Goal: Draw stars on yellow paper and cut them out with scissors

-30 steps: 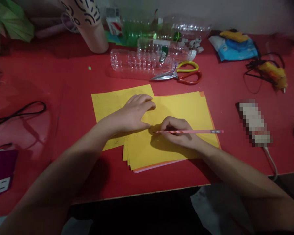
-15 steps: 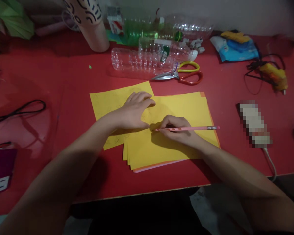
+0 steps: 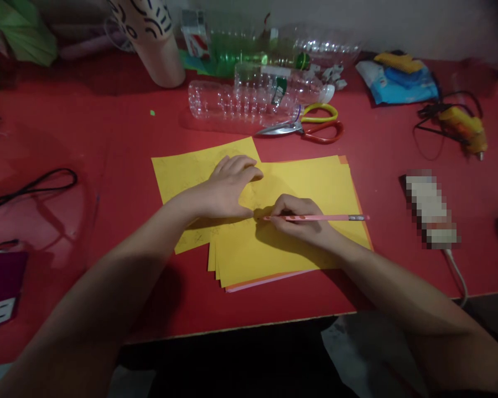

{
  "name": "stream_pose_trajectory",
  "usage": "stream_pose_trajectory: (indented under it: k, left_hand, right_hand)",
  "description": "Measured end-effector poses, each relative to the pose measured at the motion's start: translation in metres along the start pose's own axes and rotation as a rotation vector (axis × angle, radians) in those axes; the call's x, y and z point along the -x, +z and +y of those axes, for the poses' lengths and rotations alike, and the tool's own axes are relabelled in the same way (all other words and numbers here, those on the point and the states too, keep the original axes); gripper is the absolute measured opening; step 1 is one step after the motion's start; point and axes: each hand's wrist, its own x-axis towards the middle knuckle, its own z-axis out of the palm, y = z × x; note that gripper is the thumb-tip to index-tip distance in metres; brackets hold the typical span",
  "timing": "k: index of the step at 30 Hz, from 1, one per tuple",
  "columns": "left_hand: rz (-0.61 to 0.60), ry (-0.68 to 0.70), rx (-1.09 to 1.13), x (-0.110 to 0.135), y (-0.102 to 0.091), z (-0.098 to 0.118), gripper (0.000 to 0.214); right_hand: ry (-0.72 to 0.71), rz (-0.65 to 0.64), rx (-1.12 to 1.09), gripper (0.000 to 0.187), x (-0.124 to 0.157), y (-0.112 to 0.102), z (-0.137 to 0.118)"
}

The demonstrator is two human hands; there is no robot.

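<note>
A pink pencil point(image 3: 336, 218) is pinched in my right hand point(image 3: 299, 216), its tip at the surface of the top yellow sheet point(image 3: 307, 182). My left hand point(image 3: 232, 190) lies with fingers and thumb apart across the papers, left of the pencil tip. Beneath its wrist is another yellow sheet point(image 3: 178, 171) with faint pencil marks, turned at an angle. Under the top sheet, edges of more yellow, orange and pink paper show. Marks near the pencil tip are too small to make out.
Scissors point(image 3: 302, 128) with yellow and red handles lie behind the papers, beside clear plastic bottles point(image 3: 240, 105). A patterned tumbler point(image 3: 157, 50) stands at the back left. On the right are a glue gun point(image 3: 462, 127), a blue packet point(image 3: 398, 83) and a blurred device on a cable point(image 3: 458, 271).
The pencil's eraser end has shifted slightly left, and my right fingers have moved a little with it. My left hand stays in place.
</note>
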Motion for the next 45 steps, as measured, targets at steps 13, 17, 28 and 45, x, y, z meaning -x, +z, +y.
stream_pose_trajectory:
  k: [13, 17, 28, 45]
  left_hand:
    - [-0.005, -0.007, 0.015, 0.0004, -0.0004, 0.0000, 0.064]
    - [0.006, -0.002, 0.015, 0.0005, 0.0002, 0.0002, 0.064]
    - [-0.022, -0.021, -0.005, -0.0008, -0.0010, 0.0024, 0.067]
    - [0.006, -0.001, 0.005, -0.0006, 0.0012, -0.0009, 0.066]
  right_hand:
    - [0.040, 0.085, 0.000, 0.015, 0.0021, 0.0018, -0.0040]
    - [0.020, 0.066, 0.002, 0.015, 0.0016, 0.0013, -0.0026]
    - [-0.018, 0.061, 0.049, 0.013, 0.0014, -0.0002, -0.0025]
    - [-0.050, 0.012, 0.016, 0.016, 0.0006, -0.0026, -0.0020]
